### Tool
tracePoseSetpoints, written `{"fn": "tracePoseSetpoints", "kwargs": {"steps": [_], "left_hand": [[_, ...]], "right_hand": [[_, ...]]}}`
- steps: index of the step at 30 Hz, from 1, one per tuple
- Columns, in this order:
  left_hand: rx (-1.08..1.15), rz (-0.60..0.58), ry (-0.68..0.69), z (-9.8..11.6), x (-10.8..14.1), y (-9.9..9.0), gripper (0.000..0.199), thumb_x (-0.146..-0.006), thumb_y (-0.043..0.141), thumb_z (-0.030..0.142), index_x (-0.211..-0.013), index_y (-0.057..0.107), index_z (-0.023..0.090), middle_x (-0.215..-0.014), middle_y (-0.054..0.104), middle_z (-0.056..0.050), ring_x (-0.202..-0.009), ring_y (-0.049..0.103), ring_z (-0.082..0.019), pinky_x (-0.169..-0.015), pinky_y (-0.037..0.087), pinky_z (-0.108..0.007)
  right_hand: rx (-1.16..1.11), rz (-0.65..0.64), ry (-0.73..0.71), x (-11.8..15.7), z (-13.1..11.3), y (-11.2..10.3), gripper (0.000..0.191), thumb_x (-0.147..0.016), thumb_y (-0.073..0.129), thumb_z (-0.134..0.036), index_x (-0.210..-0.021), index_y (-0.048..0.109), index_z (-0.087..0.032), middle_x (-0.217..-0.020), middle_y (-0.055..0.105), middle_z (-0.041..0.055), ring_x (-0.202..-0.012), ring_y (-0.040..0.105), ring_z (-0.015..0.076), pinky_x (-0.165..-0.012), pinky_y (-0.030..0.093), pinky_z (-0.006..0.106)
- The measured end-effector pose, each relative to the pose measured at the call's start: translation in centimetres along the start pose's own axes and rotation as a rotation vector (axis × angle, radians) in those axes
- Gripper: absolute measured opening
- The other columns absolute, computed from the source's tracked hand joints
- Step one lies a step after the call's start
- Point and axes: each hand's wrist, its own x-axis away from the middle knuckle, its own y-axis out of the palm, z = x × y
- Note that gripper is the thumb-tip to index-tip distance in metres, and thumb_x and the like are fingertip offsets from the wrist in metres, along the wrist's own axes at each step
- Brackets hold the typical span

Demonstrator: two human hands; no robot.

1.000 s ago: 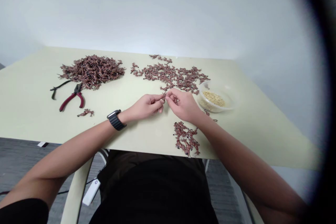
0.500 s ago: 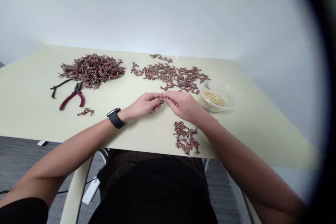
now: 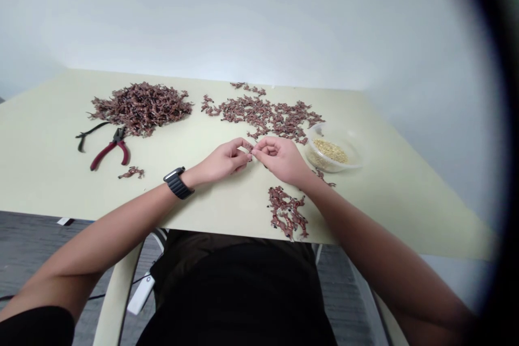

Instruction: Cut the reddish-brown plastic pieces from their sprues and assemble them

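Observation:
My left hand (image 3: 224, 161) is closed in a pinch on a small brown figurine (image 3: 250, 150), of which only a sliver shows between the fingertips. From the other side, my right hand (image 3: 283, 159) meets it with thumb and forefinger pressed together at the same figurine. Whether a tiny part also sits in the right fingertips is too small to tell. Below the right hand lies a cluster of shiny brown animal-shaped figurines (image 3: 287, 213). Just right of that hand stands a clear plastic bowl (image 3: 353, 164) holding tiny gold-coloured pieces (image 3: 331, 150).
A heaped pile of brown figurines (image 3: 141, 108) fills the back left, and a looser spread (image 3: 267, 114) lies at the back centre. Red-handled pliers (image 3: 106, 154) and a single figurine (image 3: 131, 172) rest at the left. The pale table (image 3: 227, 208) meets a wall behind.
My right hand's fingers have shifted and curled, and the hand has turned slightly at the figurine. The left fingers have moved a little. Both hands stay in about the same place.

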Motion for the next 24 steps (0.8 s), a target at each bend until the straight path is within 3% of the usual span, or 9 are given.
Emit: {"fn": "tracePoseSetpoints", "kwargs": {"steps": [2,5,9,13,21,24], "left_hand": [[-0.017,-0.007,-0.020,0.1,0.0,-0.1,0.020,-0.105,0.061,0.035,-0.114,0.058,0.018,-0.062,0.047,0.008,-0.051,0.033,-0.008,-0.051,0.024,-0.024],[0.017,-0.026,-0.065,0.3,0.0,-0.4,0.019,-0.104,0.063,0.036,-0.109,0.060,0.017,-0.066,0.050,0.005,-0.053,0.036,-0.008,-0.052,0.027,-0.024],[0.124,-0.071,-0.104,0.2,-0.1,-0.6,0.017,-0.102,0.065,0.033,-0.106,0.061,0.017,-0.066,0.048,0.005,-0.053,0.034,-0.007,-0.052,0.025,-0.025],[0.148,-0.083,-0.103,0.0,0.0,-0.7,0.017,-0.102,0.066,0.033,-0.108,0.062,0.017,-0.065,0.047,0.005,-0.052,0.034,-0.007,-0.051,0.024,-0.024],[0.184,-0.120,-0.109,0.1,0.0,-0.8,0.021,-0.101,0.068,0.035,-0.107,0.065,0.015,-0.063,0.047,0.005,-0.051,0.032,-0.007,-0.050,0.023,-0.024],[0.216,-0.132,-0.110,0.1,-0.1,-0.8,0.021,-0.101,0.069,0.035,-0.106,0.064,0.016,-0.064,0.048,0.005,-0.051,0.033,-0.007,-0.050,0.023,-0.024]], "right_hand": [[0.050,-0.003,-0.028,-0.1,0.1,-0.2,0.016,-0.094,0.069,-0.034,-0.087,0.069,-0.020,-0.063,0.052,-0.0032,-0.058,0.044,0.0137,-0.057,0.034,0.030],[0.235,-0.004,-0.224,-0.1,0.5,-0.8,0.009,-0.097,0.067,-0.029,-0.095,0.072,-0.022,-0.065,0.054,-0.0036,-0.060,0.046,0.0141,-0.062,0.036,0.030],[0.402,-0.095,-0.471,0.0,1.1,-1.3,0.017,-0.104,0.056,-0.023,-0.108,0.073,-0.023,-0.093,0.075,0.0040,-0.080,0.064,0.0187,-0.077,0.046,0.033],[0.534,-0.101,-0.529,0.1,1.7,-1.4,0.023,-0.107,0.051,-0.022,-0.119,0.071,-0.020,-0.111,0.078,0.0114,-0.099,0.071,0.0259,-0.087,0.050,0.037],[0.739,-0.088,-0.665,0.4,1.4,-1.4,0.027,-0.101,0.050,-0.009,-0.114,0.072,-0.017,-0.099,0.076,0.0115,-0.093,0.069,0.0259,-0.080,0.049,0.036],[0.701,-0.074,-0.645,0.3,1.3,-1.3,0.023,-0.102,0.051,-0.011,-0.110,0.071,-0.017,-0.096,0.075,0.0108,-0.089,0.068,0.0247,-0.077,0.047,0.035]]}}
